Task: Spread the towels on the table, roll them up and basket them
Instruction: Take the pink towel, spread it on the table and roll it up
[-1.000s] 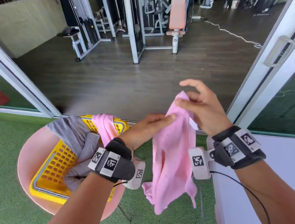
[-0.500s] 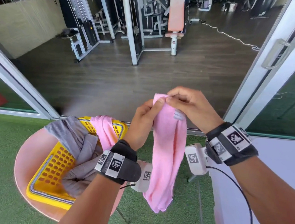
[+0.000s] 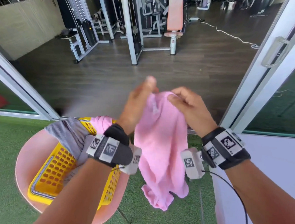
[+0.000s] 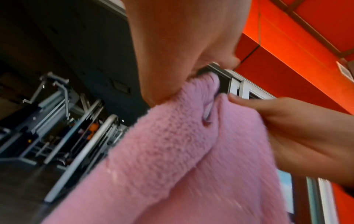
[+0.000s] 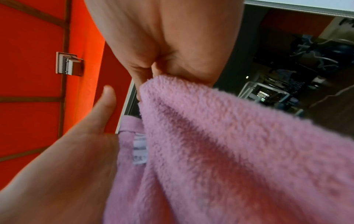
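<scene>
A pink towel (image 3: 161, 145) hangs in the air in front of me, its lower end bunched above the green turf. My right hand (image 3: 178, 97) pinches its top edge with curled fingers, which the right wrist view shows on the pink towel (image 5: 229, 151). My left hand (image 3: 142, 95) holds the same edge just to the left, thumb raised and blurred; in the left wrist view the pink towel (image 4: 172, 151) comes out from under its palm. A white label (image 5: 139, 150) shows near the top. The yellow basket (image 3: 58, 168) stands lower left.
The basket sits on a round pink chair (image 3: 30, 154) and holds a grey towel (image 3: 68, 134) and a second pink towel (image 3: 101, 122) draped over its rim. A white table (image 3: 273, 174) is at the right. Sliding door frames (image 3: 260, 73) flank a gym floor ahead.
The towel's top has opened out wider between my hands. My left thumb has lifted and the left hand has shifted along the edge; the right hand keeps its pinch.
</scene>
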